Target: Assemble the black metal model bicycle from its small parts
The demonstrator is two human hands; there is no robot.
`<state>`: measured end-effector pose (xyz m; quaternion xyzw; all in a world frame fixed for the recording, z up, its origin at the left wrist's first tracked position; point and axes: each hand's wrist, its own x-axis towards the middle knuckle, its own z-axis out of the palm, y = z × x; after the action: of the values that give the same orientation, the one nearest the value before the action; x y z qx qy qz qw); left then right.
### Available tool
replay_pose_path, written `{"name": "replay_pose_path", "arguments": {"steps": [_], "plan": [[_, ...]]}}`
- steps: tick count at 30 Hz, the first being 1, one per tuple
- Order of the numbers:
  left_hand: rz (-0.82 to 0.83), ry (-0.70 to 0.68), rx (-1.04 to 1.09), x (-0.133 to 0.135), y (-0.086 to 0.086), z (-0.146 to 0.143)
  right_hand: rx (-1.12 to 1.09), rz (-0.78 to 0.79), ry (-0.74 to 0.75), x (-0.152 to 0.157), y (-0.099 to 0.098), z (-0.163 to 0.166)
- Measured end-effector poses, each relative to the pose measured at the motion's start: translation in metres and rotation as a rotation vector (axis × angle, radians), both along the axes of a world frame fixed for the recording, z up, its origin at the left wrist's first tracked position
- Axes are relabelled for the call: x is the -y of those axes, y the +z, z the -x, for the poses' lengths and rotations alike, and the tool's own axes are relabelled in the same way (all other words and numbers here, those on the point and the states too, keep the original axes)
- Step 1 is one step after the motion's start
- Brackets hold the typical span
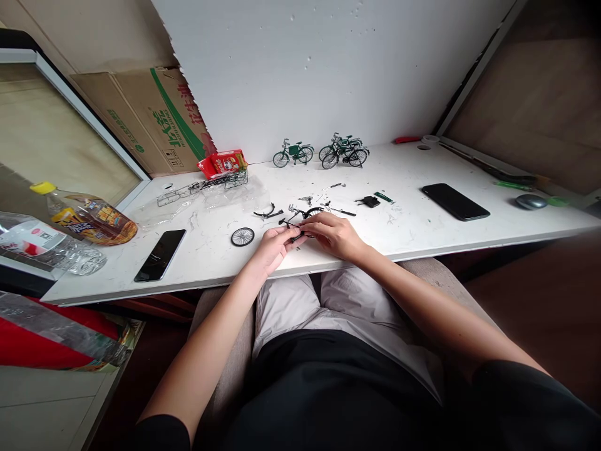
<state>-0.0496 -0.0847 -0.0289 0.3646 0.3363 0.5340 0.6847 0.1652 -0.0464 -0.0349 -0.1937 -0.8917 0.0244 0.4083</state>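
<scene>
Between my hands is a partly built black model bicycle (293,219), held just above the table's front edge. My left hand (276,245) grips its lower part, fingers closed. From the other side my right hand (337,235) pinches near the same spot, its fingers hiding part of the frame and a wheel. A loose spoked wheel (243,237) lies to the left of my left hand. Behind it are curved black fender pieces (268,212). Small thin parts (342,212) lie beyond my right hand, with a black piece (369,201) and a green strip (384,197) farther right.
Finished model bicycles (293,153) stand along the white back panel. On the left are a phone (160,255), bottles (94,216), a parts sprue (201,186) and a red box (223,164). Another phone (455,201) and a computer mouse (531,202) lie on the right.
</scene>
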Motion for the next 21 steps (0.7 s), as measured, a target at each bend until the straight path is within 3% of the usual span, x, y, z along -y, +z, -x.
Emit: {"name": "replay_pose_path", "arguments": {"steps": [21], "plan": [[0.024, -0.003, 0.024, -0.0018, -0.0026, 0.0008, -0.017, 0.029, -0.004, 0.0006, 0.0031, 0.0029]]}}
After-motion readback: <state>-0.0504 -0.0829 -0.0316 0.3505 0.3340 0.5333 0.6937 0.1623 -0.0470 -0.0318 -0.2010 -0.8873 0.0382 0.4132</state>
